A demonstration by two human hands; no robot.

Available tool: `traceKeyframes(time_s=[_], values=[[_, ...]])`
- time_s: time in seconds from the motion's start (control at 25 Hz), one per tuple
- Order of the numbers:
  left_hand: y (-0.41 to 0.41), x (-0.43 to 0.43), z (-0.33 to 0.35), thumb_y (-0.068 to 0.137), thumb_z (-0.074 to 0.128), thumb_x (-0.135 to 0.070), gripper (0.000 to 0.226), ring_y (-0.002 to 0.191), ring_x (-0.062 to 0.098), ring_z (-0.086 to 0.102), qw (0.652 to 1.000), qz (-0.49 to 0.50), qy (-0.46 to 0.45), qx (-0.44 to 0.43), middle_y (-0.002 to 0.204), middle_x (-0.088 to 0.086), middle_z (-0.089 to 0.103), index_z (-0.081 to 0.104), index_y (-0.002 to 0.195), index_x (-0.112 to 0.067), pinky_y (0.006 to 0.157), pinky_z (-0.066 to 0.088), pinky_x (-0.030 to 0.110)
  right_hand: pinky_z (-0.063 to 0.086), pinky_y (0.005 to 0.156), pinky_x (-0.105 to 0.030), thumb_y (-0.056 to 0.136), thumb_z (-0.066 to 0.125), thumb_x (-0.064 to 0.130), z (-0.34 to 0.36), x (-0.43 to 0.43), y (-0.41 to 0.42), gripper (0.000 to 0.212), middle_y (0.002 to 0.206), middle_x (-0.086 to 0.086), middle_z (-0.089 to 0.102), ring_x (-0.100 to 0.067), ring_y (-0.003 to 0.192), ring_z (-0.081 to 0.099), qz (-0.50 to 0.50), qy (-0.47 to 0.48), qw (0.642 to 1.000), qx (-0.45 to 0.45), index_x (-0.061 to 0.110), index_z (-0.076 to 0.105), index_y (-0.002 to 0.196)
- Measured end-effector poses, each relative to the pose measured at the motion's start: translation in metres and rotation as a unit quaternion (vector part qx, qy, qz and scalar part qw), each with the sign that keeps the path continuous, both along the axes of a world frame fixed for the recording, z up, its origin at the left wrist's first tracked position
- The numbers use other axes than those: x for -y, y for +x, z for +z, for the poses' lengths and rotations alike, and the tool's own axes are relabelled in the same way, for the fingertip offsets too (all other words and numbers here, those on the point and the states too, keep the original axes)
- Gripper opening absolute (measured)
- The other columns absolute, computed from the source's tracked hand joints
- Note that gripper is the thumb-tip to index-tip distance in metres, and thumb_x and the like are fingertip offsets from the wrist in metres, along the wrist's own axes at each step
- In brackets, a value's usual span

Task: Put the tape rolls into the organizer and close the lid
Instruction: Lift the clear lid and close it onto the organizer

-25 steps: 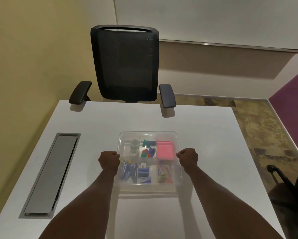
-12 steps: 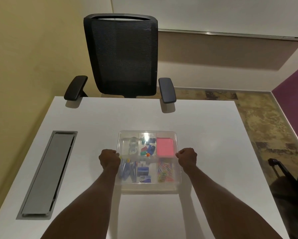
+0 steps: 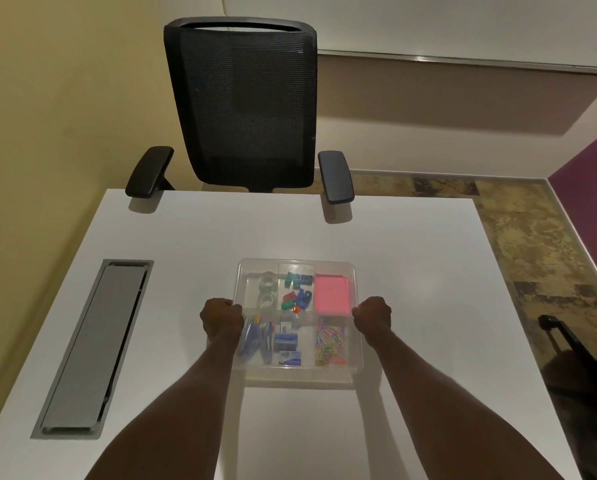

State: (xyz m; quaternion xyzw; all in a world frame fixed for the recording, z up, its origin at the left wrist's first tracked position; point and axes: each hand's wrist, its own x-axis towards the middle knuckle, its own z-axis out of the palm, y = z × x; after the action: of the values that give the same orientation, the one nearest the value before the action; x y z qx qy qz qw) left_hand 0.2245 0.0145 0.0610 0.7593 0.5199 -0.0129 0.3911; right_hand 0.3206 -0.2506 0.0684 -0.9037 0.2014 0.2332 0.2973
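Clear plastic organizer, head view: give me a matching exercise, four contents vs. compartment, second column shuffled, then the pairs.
Compartments of the clear plastic organizer, as the camera sees it.

Things
1. two clear tape rolls
2. pink sticky-note pad
3. multicoloured paper clips
4. blue pens

Places
A. near right
B. far left
C. near left
D. far right

Pairs: 1-B, 2-D, 3-A, 4-C

- organizer (image 3: 299, 370) on table (image 3: 411, 271), centre
- tape rolls (image 3: 266, 289) in its far-left compartment
- chair (image 3: 241, 102) behind table
- cable hatch (image 3: 96, 344) left of organizer
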Motion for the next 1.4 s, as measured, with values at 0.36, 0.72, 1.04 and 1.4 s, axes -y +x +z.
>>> traceKeyframes(time_s=[0.36,0.72,1.04,1.4], values=[[-0.001,0.001,-0.013,0.082,0.068,-0.005,0.018,0.066,0.032,0.065,1.000,-0.010,0.022,-0.002,0.072,0.020,0.072,0.074,0.073,0.009,0.064,0.050,0.034,0.050,0.065,-0.031,0.086,0.062,0.004,-0.006,0.009,0.005,0.019,0.069,-0.010,0.059,-0.030,0.073,0.061,0.044,0.029,0.998,-0.034,0.006,0.058,0.068],[0.043,0.059,0.000,0.095,0.062,-0.016,0.060,0.151,0.032,0.036,0.927,-0.310,0.205,0.054,0.164,0.015,0.038,0.047,0.153,-0.008,0.127,0.028,0.043,0.043,0.110,-0.042,0.097,0.062,0.033,0.004,-0.007,0.013,0.060,0.150,-0.015,0.045,-0.031,0.139,0.046,0.199,-0.090,0.967,0.131,0.006,0.041,0.146],[0.105,0.108,-0.021,0.110,0.040,-0.035,0.069,0.162,0.028,-0.006,0.831,-0.524,0.172,-0.065,0.175,0.006,-0.007,0.003,0.166,-0.021,0.132,0.003,0.051,0.015,0.129,-0.040,0.101,0.052,0.049,-0.023,-0.022,0.030,0.084,0.172,-0.009,0.006,-0.026,0.159,0.009,0.323,-0.097,0.935,0.111,0.011,0.008,0.162],[0.098,0.104,-0.038,0.110,0.036,-0.038,0.068,0.162,0.024,-0.009,0.828,-0.528,0.181,-0.047,0.175,0.003,-0.008,-0.001,0.166,-0.023,0.132,0.001,0.050,0.008,0.128,-0.046,0.106,0.037,0.050,-0.039,-0.025,0.022,0.077,0.171,-0.011,-0.005,-0.029,0.159,-0.001,0.384,-0.220,0.890,0.108,0.013,-0.001,0.163]])
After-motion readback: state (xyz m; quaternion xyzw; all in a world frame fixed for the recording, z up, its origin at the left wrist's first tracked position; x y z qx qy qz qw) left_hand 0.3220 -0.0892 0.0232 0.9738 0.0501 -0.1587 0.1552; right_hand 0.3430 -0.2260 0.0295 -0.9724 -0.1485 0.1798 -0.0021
